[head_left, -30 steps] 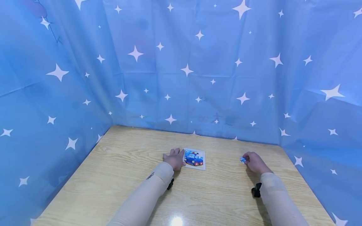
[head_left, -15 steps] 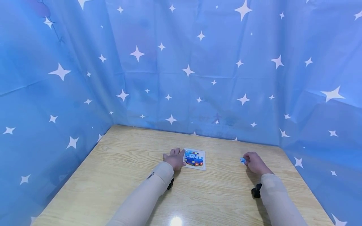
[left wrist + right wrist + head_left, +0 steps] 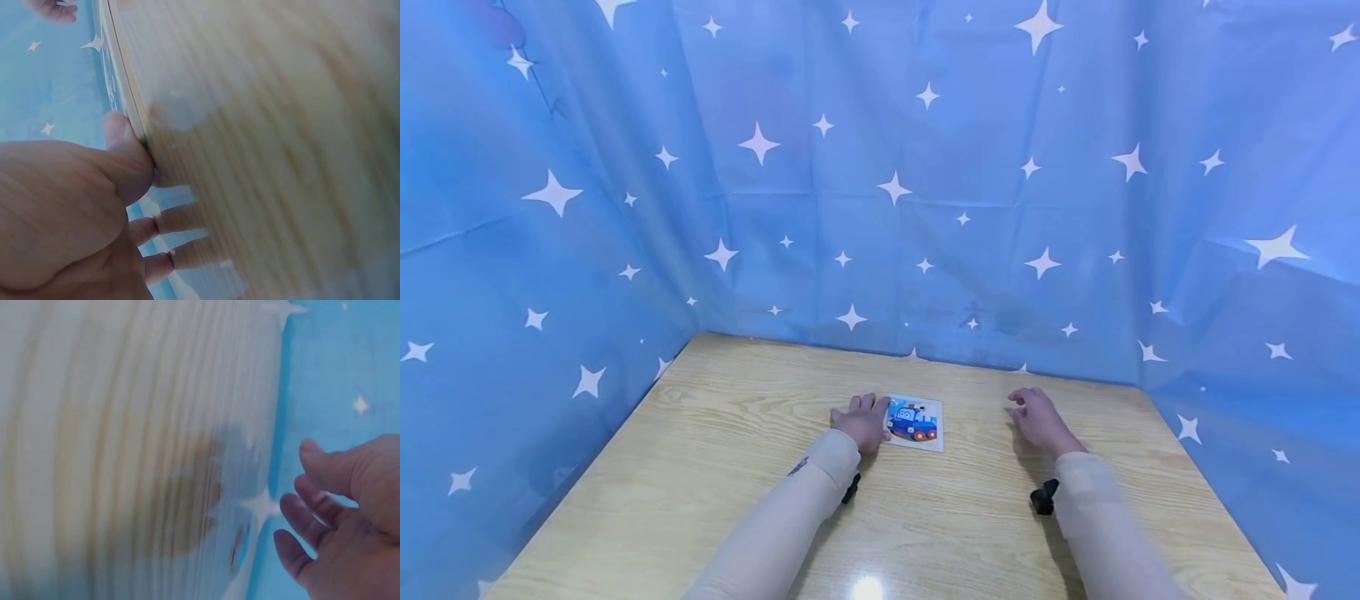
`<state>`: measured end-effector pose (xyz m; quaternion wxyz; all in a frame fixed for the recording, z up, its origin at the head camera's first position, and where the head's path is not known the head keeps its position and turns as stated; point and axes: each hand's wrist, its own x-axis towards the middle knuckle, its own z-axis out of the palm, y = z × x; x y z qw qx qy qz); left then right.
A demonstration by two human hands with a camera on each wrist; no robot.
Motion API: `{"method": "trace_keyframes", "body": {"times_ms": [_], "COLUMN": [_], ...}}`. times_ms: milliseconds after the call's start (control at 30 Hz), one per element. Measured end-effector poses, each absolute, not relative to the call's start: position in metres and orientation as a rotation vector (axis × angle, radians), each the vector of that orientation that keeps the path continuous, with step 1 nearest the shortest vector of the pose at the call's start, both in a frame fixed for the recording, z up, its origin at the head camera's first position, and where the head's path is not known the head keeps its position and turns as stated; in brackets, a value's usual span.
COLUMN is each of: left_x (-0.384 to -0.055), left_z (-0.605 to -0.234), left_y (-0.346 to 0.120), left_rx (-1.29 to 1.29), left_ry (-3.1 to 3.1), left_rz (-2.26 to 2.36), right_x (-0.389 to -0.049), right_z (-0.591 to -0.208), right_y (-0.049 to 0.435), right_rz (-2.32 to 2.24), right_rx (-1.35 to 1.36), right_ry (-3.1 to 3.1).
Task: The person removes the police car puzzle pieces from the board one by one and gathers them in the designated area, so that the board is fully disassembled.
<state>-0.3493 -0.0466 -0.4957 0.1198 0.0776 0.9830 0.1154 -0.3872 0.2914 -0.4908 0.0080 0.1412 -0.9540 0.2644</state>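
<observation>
A square picture puzzle (image 3: 916,423), showing a blue cartoon vehicle with red wheels inside a white border, lies flat on the wooden table. At its left edge rests my left hand (image 3: 861,423), fingers spread and reaching forward. In the left wrist view the thumb (image 3: 128,156) touches the rim of the puzzle, which appears nearly edge-on. To the right of the puzzle and apart from it, my right hand (image 3: 1040,418) hovers over the table. Its fingers (image 3: 303,519) are loosely bent, and nothing shows between them and the thumb. The small blue piece seen earlier does not show in the head view.
The light wood table (image 3: 760,392) runs back to a blue curtain (image 3: 880,208) with white stars, which also hangs at both sides. In the right wrist view a small blue patch (image 3: 242,549) with a dark edge sits low on the tabletop; I cannot tell what it is.
My right hand has moved left and slightly farther back, and the small blue piece it was pinching is out of sight. My left hand and the puzzle stay put.
</observation>
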Motion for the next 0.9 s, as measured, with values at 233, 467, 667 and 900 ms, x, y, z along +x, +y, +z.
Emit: {"method": "trace_keyframes", "body": {"times_ms": [233,467,667,900], "left_x": [-0.344,-0.345,-0.345,-0.344], "left_z": [-0.490,-0.492,-0.492,-0.490], "left_y": [-0.047,-0.048,-0.048,-0.048], "left_rx": [0.246,0.257,0.243,0.242], "left_ry": [2.853,2.869,2.872,2.865], "left_rz": [0.322,0.307,0.316,0.351], "right_x": [-0.389,-0.390,-0.390,-0.390], "right_z": [-0.492,-0.490,-0.490,-0.494], "right_y": [0.246,0.209,0.184,0.166], "right_rz": [0.952,0.983,1.015,1.044], "right_rx": [0.432,0.488,0.573,0.556], "right_ry": [-2.999,-2.993,-2.991,-3.008]}}
